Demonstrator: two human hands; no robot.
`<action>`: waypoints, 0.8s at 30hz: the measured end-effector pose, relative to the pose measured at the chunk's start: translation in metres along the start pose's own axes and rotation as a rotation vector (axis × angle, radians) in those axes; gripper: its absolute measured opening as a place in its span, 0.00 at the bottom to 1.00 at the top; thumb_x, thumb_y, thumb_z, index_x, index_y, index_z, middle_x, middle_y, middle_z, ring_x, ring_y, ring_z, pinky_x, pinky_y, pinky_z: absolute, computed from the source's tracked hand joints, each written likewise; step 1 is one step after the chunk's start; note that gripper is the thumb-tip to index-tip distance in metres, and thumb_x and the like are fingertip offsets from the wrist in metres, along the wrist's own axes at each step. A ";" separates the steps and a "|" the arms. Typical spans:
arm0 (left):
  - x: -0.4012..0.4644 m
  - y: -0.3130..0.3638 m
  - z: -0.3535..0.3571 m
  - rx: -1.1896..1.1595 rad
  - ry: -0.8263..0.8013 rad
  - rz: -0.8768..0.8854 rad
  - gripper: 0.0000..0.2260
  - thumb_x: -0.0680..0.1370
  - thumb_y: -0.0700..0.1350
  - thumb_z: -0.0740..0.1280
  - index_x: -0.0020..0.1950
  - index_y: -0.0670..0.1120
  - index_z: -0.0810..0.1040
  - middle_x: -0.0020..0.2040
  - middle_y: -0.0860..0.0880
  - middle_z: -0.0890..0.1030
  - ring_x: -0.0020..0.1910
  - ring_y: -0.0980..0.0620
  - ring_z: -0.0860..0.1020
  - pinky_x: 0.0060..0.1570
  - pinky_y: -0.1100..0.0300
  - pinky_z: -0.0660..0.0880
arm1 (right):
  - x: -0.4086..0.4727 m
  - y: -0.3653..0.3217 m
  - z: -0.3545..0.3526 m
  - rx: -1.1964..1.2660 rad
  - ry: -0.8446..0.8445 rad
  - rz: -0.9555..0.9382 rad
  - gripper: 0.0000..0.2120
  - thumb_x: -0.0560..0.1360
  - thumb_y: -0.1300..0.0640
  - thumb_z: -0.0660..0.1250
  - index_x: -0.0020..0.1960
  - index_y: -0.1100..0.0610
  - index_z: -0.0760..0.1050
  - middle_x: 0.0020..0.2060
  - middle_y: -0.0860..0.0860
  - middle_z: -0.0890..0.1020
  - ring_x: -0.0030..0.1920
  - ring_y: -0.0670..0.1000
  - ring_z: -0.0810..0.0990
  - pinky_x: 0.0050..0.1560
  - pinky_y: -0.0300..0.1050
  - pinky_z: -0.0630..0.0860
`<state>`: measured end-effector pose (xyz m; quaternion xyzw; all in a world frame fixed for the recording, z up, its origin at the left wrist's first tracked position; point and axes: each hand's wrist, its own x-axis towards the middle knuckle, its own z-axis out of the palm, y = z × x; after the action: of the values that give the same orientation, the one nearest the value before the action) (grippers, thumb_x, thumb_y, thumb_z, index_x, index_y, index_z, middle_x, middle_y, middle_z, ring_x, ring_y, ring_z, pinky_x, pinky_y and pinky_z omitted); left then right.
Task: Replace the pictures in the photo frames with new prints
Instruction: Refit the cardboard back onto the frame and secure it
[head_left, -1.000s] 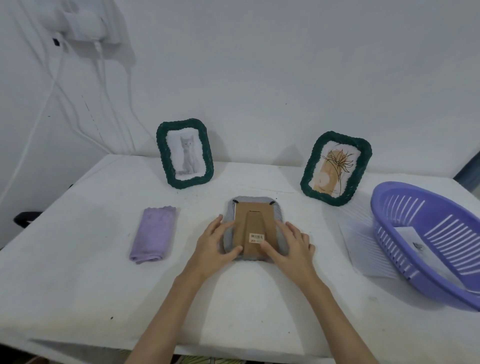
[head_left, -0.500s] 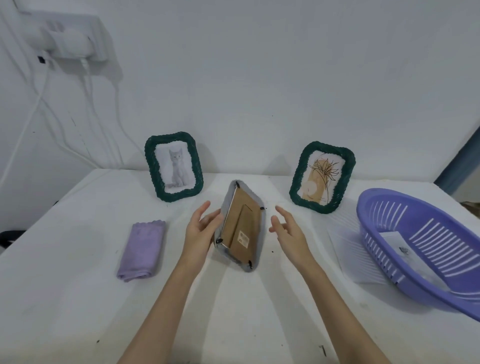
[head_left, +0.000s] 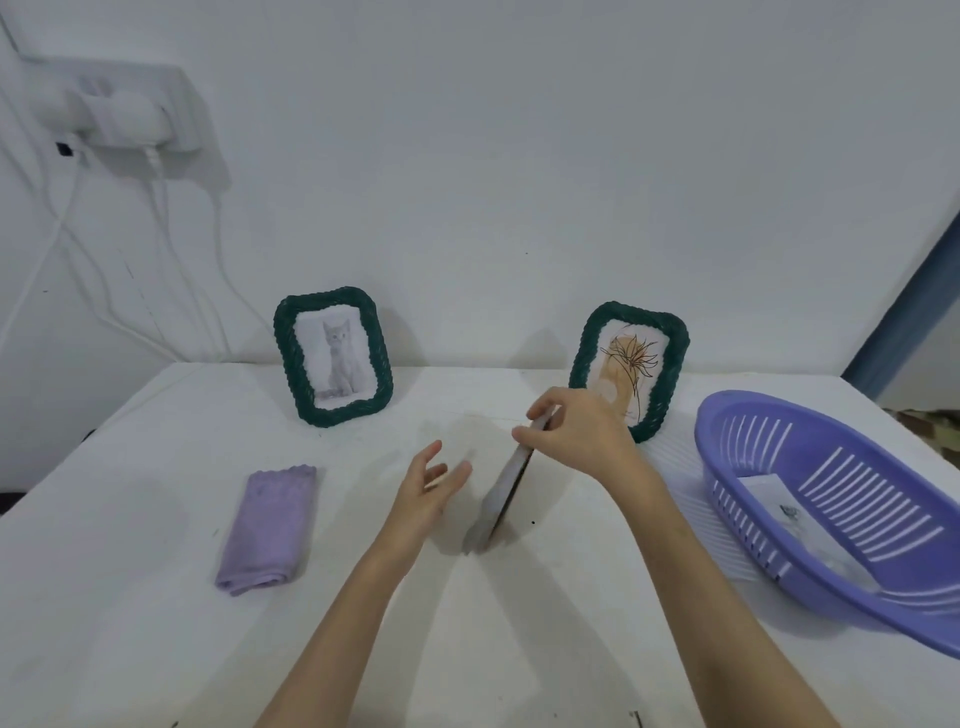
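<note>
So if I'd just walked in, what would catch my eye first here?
Probably the grey photo frame in the middle of the white table, standing on its edge, the right hand pinching its top while the left hand hovers open beside it. Behind stand two dark green woven frames, a cat picture and a plant print; a purple slotted plastic basket sits far right.

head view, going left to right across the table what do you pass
purple cloth → cat photo frame → left hand → grey frame on its edge, right hand pinching its top → plant photo frame → purple basket
</note>
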<state>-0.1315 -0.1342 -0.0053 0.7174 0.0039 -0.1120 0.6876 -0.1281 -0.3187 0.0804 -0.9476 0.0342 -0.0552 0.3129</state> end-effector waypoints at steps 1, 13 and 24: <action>0.001 -0.004 0.000 0.012 -0.035 -0.033 0.30 0.72 0.56 0.69 0.71 0.56 0.61 0.65 0.46 0.70 0.64 0.47 0.71 0.58 0.59 0.68 | -0.001 0.006 0.000 0.081 -0.016 0.025 0.11 0.66 0.50 0.70 0.48 0.50 0.77 0.30 0.42 0.75 0.37 0.47 0.76 0.47 0.47 0.74; 0.009 -0.012 -0.006 0.060 -0.004 0.029 0.36 0.64 0.26 0.72 0.69 0.43 0.66 0.61 0.47 0.72 0.47 0.51 0.76 0.39 0.67 0.76 | -0.024 0.053 0.032 0.374 -0.201 0.016 0.32 0.66 0.62 0.75 0.66 0.46 0.68 0.50 0.50 0.77 0.39 0.43 0.72 0.41 0.32 0.74; 0.019 -0.022 -0.045 0.763 -0.051 -0.051 0.43 0.57 0.59 0.70 0.71 0.53 0.65 0.70 0.50 0.68 0.73 0.44 0.56 0.71 0.50 0.57 | -0.011 0.063 0.073 -0.096 -0.280 -0.015 0.34 0.63 0.41 0.74 0.66 0.40 0.67 0.58 0.51 0.67 0.63 0.52 0.62 0.60 0.49 0.60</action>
<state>-0.1091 -0.0915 -0.0284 0.9183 -0.0373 -0.1402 0.3683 -0.1313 -0.3254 -0.0163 -0.9601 -0.0141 0.0769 0.2685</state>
